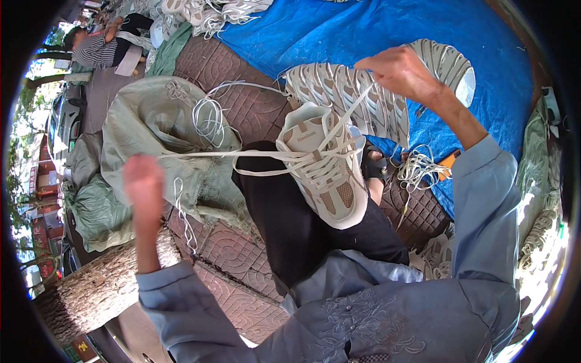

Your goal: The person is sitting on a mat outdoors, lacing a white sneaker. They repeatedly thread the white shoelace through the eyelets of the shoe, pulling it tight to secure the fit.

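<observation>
Light sneaker (333, 196) is sitting on the person's dark-trousered thigh (266, 224), toe pointing back toward the body, collar facing away. Left hand (143, 178) is blurring, but looking closed and seemingly gripping one run of the pale lace (206, 154), which is stretching nearly straight from the shoe. Right hand (402, 69) is closing in a fist above the shoe row (348, 100), apparently gripping the other run, which is slanting up from the eyelets; fingertips are hiding, so exact pinch is not showing. Progress, as judged: threading is looking well along, with several crossings already lying over the tongue area; a slack loop is hanging on the shoe's left, and no finished knot or bow is showing, so drawing the lace snug is seemingly remaining. Whether every top eyelet is carrying lace, cannot tell. Around it: the shoe row is lying packed on the blue tarp (266, 36), a tangled lace bundle (417, 169) is lying to the right of the shoe, and more loose lace (209, 121) is draping over the pale sack (130, 121) on the left. Another person (100, 53) is showing far upper left.
</observation>
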The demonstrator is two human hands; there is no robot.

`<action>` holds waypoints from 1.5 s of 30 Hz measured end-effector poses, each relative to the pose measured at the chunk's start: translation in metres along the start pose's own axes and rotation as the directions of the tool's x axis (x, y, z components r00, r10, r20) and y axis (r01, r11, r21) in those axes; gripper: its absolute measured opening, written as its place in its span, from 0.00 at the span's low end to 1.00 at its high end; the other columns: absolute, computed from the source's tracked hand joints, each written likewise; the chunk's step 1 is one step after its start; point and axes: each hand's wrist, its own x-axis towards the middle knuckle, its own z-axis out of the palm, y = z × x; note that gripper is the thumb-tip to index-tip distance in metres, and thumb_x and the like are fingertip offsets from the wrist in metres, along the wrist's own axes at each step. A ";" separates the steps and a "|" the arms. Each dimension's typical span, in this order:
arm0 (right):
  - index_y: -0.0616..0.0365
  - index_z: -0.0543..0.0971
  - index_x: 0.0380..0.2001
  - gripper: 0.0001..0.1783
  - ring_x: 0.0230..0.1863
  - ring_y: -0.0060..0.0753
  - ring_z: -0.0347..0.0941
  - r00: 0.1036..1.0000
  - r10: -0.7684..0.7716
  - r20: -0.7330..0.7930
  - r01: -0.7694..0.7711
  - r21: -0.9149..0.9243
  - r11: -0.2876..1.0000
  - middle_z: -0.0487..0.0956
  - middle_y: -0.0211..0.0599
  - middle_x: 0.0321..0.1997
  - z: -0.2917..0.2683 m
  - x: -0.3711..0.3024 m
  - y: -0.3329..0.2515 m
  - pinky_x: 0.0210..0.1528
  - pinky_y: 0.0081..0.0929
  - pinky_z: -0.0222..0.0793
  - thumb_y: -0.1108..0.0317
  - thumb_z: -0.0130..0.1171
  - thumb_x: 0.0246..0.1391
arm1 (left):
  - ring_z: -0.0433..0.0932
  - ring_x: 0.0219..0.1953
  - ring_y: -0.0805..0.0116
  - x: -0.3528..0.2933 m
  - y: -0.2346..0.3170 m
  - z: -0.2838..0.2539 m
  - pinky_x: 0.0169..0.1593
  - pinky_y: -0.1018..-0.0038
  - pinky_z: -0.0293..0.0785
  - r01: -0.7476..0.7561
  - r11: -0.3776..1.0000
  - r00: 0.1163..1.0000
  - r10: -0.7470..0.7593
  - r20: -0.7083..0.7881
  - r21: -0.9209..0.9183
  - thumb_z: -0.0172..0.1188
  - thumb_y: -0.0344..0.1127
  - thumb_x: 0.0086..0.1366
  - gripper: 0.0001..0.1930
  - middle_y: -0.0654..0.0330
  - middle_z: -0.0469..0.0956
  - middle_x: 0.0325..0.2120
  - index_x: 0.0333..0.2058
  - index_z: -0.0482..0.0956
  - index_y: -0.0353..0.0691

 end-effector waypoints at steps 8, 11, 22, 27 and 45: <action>0.53 0.78 0.35 0.20 0.20 0.30 0.70 0.975 0.224 -0.006 -0.219 -0.238 0.946 0.73 0.34 0.19 -0.057 -0.012 0.093 0.25 0.24 0.67 0.79 0.54 0.33 | 0.72 0.27 0.56 -0.136 -0.147 -0.010 0.28 0.63 0.68 0.571 0.788 0.789 -0.604 0.110 0.232 0.53 0.26 0.51 0.02 0.55 0.70 0.21 0.23 0.69 0.40; 0.53 0.77 0.37 0.21 0.20 0.29 0.69 0.912 0.411 0.005 -0.409 -0.080 0.909 0.73 0.33 0.19 -0.071 -0.015 0.106 0.25 0.23 0.66 0.79 0.54 0.33 | 0.72 0.26 0.56 -0.156 -0.139 0.005 0.28 0.63 0.68 0.586 0.787 0.770 -0.615 0.168 0.195 0.52 0.26 0.50 0.02 0.55 0.71 0.21 0.24 0.69 0.40; 0.53 0.78 0.29 0.14 0.31 0.37 0.73 0.965 0.225 0.138 -0.154 -0.398 0.904 0.77 0.34 0.29 -0.077 -0.010 0.065 0.34 0.28 0.69 0.78 0.55 0.34 | 0.71 0.29 0.52 -0.168 -0.113 0.020 0.31 0.59 0.68 0.566 0.781 0.676 -0.624 0.392 0.266 0.49 0.28 0.51 0.02 0.52 0.71 0.21 0.23 0.67 0.37; 0.58 0.77 0.32 0.16 0.32 0.35 0.72 0.934 0.163 0.317 -0.346 0.698 0.627 0.75 0.37 0.29 0.010 -0.026 -0.070 0.37 0.29 0.70 0.73 0.60 0.32 | 0.71 0.37 0.52 -0.096 -0.025 0.034 0.40 0.63 0.69 0.496 0.851 0.849 -0.434 0.301 -0.173 0.53 0.30 0.54 0.13 0.50 0.72 0.36 0.40 0.72 0.38; 0.51 0.76 0.22 0.13 0.21 0.32 0.71 0.956 0.179 -0.231 -0.065 0.428 0.901 0.73 0.29 0.19 0.071 -0.025 -0.140 0.23 0.27 0.67 0.80 0.55 0.27 | 0.71 0.32 0.62 0.075 0.192 0.024 0.40 0.66 0.65 0.076 0.587 0.996 -0.013 0.084 -0.806 0.59 0.28 0.45 0.05 0.60 0.73 0.22 0.23 0.72 0.39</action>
